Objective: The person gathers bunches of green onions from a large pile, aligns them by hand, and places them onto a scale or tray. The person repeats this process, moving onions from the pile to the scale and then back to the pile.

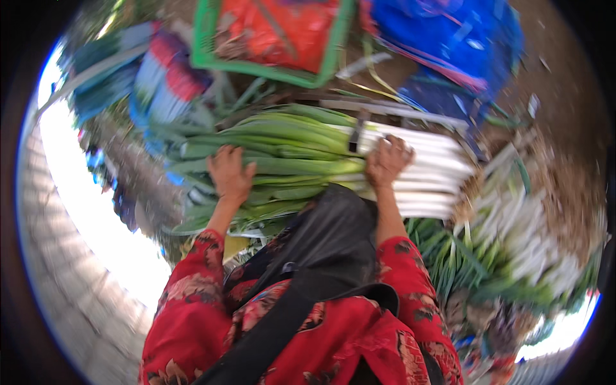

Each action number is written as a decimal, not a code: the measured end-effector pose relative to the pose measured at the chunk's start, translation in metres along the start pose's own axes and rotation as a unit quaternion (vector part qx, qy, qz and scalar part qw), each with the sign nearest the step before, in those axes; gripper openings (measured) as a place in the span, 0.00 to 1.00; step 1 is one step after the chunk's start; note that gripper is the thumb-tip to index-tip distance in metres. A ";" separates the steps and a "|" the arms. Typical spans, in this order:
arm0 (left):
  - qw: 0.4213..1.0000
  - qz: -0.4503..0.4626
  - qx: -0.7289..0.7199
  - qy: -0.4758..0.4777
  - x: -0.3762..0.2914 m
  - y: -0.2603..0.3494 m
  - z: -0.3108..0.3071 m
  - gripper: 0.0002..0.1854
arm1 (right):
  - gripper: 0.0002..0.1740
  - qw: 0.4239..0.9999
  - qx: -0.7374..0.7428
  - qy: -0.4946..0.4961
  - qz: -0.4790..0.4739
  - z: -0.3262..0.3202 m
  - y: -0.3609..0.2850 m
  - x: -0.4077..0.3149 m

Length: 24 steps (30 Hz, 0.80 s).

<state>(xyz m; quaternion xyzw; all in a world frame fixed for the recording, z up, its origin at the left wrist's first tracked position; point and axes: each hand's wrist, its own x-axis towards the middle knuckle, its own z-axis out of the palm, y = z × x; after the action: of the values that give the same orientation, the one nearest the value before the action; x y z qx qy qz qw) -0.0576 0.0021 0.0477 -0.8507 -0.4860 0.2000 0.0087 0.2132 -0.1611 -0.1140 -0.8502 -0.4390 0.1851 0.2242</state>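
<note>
A wide bundle of leeks (298,166) lies crosswise before me, green leaves to the left and white shanks (423,168) to the right. Their roots (467,192) form a brown fringe at the right end. My left hand (232,173) rests palm down on the green leaves, its thumb apart from the fingers. Where green turns to white, my right hand (389,161) lies on the shanks with bent fingers; whether it grips any is unclear. A short dark upright piece (357,132) stands at the bundle's far side, beside a pale rail (394,109).
Beyond the leeks are a green plastic crate (267,72) with red plastic inside and a blue plastic sheet or bag (447,38). More leeks (524,236) are piled at right. Bundled goods in blue-and-red wrapping (168,77) lie far left. A black bag (332,240) hangs before me.
</note>
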 end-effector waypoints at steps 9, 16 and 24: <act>0.993 0.021 -0.030 0.109 -0.005 -0.022 0.066 0.26 | 0.20 0.998 0.053 -0.021 0.038 -0.017 -0.007 0.007; 0.994 0.030 -0.002 0.102 -0.004 -0.035 0.076 0.27 | 0.26 0.963 -0.019 0.107 0.248 -0.066 0.105 0.024; 0.993 0.056 -0.019 0.105 0.004 -0.048 0.093 0.28 | 0.25 0.954 -0.017 0.159 0.253 -0.042 0.146 0.018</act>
<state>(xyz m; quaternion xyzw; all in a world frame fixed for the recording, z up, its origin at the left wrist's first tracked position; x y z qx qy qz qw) -0.1273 0.0141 -0.0290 -0.8929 -0.4376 0.1004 0.0328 0.3416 -0.2307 -0.1605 -0.9555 -0.1710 0.0907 0.2226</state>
